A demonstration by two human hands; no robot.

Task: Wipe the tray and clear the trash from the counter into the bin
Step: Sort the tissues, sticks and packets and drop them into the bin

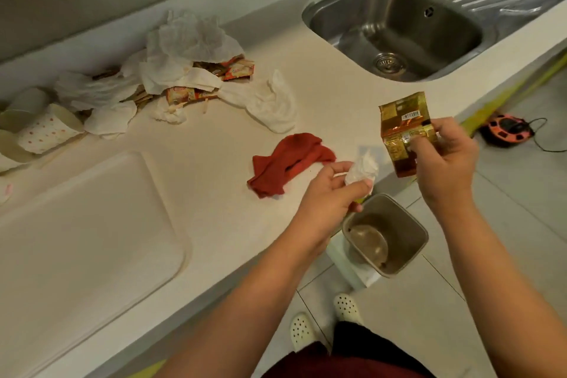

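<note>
Bin [399,258] sits below hands: left hand [329,193] pinches tissue [362,169], right hand [441,156] grips gold wrapper [399,123].

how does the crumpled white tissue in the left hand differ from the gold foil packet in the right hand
The crumpled white tissue is matte, plain and balled up; the gold foil packet is shiny, printed and mostly flat. The left hand pinches the tissue, the right hand the packet. Both are held up near the counter's front edge.
</note>
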